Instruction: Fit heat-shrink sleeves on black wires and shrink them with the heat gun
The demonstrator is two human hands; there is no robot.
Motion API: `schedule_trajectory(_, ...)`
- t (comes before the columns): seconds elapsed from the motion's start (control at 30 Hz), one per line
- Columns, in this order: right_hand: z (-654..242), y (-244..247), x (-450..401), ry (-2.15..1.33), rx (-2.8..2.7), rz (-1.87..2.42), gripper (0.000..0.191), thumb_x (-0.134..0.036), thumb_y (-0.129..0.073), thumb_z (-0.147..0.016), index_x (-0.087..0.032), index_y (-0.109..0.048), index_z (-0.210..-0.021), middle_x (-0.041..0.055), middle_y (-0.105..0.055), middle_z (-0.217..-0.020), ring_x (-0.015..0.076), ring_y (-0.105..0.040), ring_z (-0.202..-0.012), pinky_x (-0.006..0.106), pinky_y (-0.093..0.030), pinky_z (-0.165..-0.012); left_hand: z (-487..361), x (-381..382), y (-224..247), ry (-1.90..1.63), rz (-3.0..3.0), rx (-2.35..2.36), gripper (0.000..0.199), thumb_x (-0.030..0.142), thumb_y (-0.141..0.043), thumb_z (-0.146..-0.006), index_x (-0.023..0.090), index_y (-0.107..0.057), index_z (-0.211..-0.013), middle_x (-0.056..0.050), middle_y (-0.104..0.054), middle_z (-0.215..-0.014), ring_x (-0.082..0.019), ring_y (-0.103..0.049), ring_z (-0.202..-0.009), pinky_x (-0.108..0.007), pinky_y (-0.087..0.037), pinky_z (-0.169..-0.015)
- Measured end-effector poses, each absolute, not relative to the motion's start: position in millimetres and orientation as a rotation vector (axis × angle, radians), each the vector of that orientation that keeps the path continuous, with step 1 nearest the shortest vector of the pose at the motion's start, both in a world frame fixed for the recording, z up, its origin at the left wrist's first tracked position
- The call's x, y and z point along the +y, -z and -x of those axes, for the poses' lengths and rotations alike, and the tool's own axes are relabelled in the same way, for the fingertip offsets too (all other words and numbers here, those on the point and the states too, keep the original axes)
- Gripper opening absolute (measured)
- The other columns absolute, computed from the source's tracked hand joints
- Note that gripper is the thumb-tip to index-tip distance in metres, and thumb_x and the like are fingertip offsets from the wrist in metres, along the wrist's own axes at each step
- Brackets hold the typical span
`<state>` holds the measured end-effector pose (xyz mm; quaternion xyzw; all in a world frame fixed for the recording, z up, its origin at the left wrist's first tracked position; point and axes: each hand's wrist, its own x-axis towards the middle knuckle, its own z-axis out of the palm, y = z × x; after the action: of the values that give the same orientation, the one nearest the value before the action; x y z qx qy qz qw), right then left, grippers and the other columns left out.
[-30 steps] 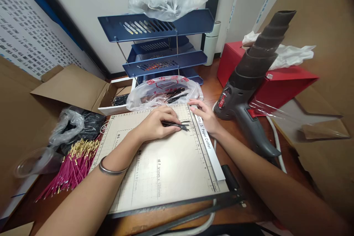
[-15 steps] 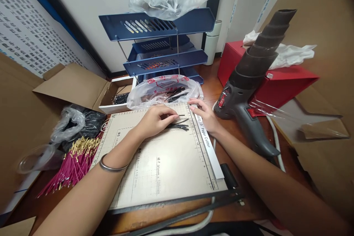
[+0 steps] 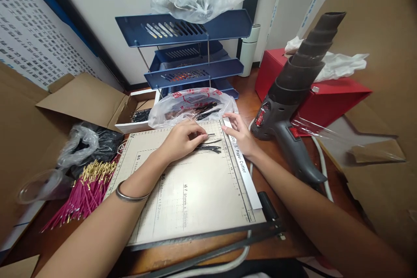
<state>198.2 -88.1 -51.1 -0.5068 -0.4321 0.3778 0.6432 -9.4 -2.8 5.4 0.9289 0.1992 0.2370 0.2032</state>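
Left hand [image 3: 180, 143] has moved from the black bundle [image 3: 211, 149], pinching one strip [image 3: 211, 134]; my right hand [image 3: 243, 139], fingers apart, maybe steadies the cutter [image 3: 208, 195].

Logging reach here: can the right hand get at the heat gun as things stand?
Probably yes: the heat gun stands close beside the right hand, nothing visible blocking the way.

Black strips [image 3: 211, 149]; cream board [image 3: 208, 186] (dark-ruled, black-lettered); magenta strands [image 3: 80, 200], gold tips [image 3: 97, 172]; red box [image 3: 342, 97]; blue trays [image 3: 130, 32].
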Motion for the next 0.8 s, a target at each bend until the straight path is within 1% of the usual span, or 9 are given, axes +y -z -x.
schedule_trajectory(0.17,-197.4,52.1,-87.3,-0.849,-0.975,1.163,0.05,-0.045,-0.078,-0.074,-0.029,-0.057,-0.117,0.0067,-0.064,-0.133,0.0284,-0.056,-0.134,0.049,-0.037,-0.122,9.8,-4.7,-7.0,-0.742,-2.58,0.583,0.016,0.029,-0.065,-0.097,0.018,-0.074,-0.089,-0.004,-0.074,-0.083,-0.018,-0.062,-0.077,-0.031,-0.044,-0.074)
schedule_trajectory(0.27,-198.4,52.5,-86.9,-0.869,-0.969,1.173,0.051,-0.046,-0.079,-0.074,-0.028,-0.058,-0.116,0.0066,-0.065,-0.132,0.0289,-0.057,-0.133,0.049,-0.038,-0.121,9.7,-5.2,-7.6,-0.793,-2.582,0.61,0.02,0.032,-0.061,-0.099,0.017,-0.07,-0.089,-0.004,-0.071,-0.08,-0.016,-0.059,-0.07,-0.029,-0.043,-0.069)
schedule_trajectory(0.37,-199.7,52.2,-86.9,-0.893,-0.968,1.187,0.05,-0.047,-0.079,-0.073,-0.027,-0.059,-0.115,0.0067,-0.067,-0.127,0.0294,-0.059,-0.13,0.05,-0.04,-0.119,9.9,-5.0,-7.6,-0.888,-2.599,0.629,0.025,0.033,-0.056,-0.1,0.017,-0.062,-0.081,-0.003,-0.065,-0.073,-0.015,-0.055,-0.065,-0.029,-0.04,-0.066)
schedule_trajectory(0.5,-199.9,50.1,-87.7,-0.908,-0.985,1.204,0.048,-0.049,-0.078,-0.074,-0.026,-0.06,-0.113,0.006,-0.068,-0.123,0.0291,-0.06,-0.124,0.049,-0.042,-0.116,10.4,-4.4,-7.5,-0.99,-2.64,0.604,0.034,0.029,-0.052,-0.101,0.018,-0.053,-0.069,0.0,-0.054,-0.063,-0.014,-0.049,-0.061,-0.029,-0.037,-0.063)
schedule_trajectory(0.6,-199.3,48.4,-88.5,-0.905,-0.984,1.204,0.047,-0.048,-0.077,-0.073,-0.025,-0.061,-0.111,0.0065,-0.068,-0.123,0.0297,-0.06,-0.124,0.049,-0.043,-0.114,10.5,-4.5,-8.3,-0.962,-2.663,0.576,0.037,0.031,-0.051,-0.103,0.018,-0.057,-0.068,-0.002,-0.057,-0.062,-0.015,-0.051,-0.062,-0.03,-0.038,-0.065)
schedule_trajectory(0.7,-199.4,47.8,-88.7,-0.895,-0.991,1.224,0.048,-0.049,-0.077,-0.073,-0.026,-0.061,-0.112,0.0069,-0.069,-0.124,0.0304,-0.059,-0.126,0.05,-0.042,-0.114,10.6,-4.3,-8.9,-0.907,-2.665,0.542,0.034,0.035,-0.055,-0.103,0.017,-0.066,-0.076,-0.003,-0.066,-0.068,-0.016,-0.057,-0.067,-0.03,-0.041,-0.069)
schedule_trajectory(0.8,-200.2,47.7,-88.5,-0.897,-0.999,1.237,0.048,-0.05,-0.077,-0.073,-0.026,-0.061,-0.111,0.0069,-0.069,-0.124,0.0307,-0.059,-0.126,0.05,-0.043,-0.114,10.9,-2.9,-8.0,-0.904,-2.656,0.541,0.031,0.037,-0.057,-0.103,0.017,-0.072,-0.085,-0.004,-0.07,-0.071,-0.017,-0.06,-0.069,-0.03,-0.043,-0.071)
